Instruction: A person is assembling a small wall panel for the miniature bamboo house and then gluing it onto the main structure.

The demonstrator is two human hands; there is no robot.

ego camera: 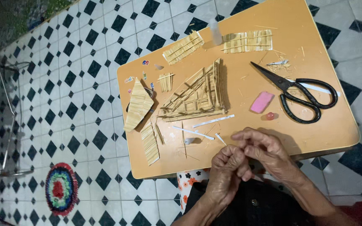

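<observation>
At the lower middle of the frame, the left hand (228, 167) and right hand (261, 147) meet at the table's (323, 129) near edge, fingers curled and pinched together; whether they grip anything I cannot tell. The straw panel (197, 94) lies mid-table, scissors (300, 94) and a pink eraser (262, 102) to the right.
</observation>
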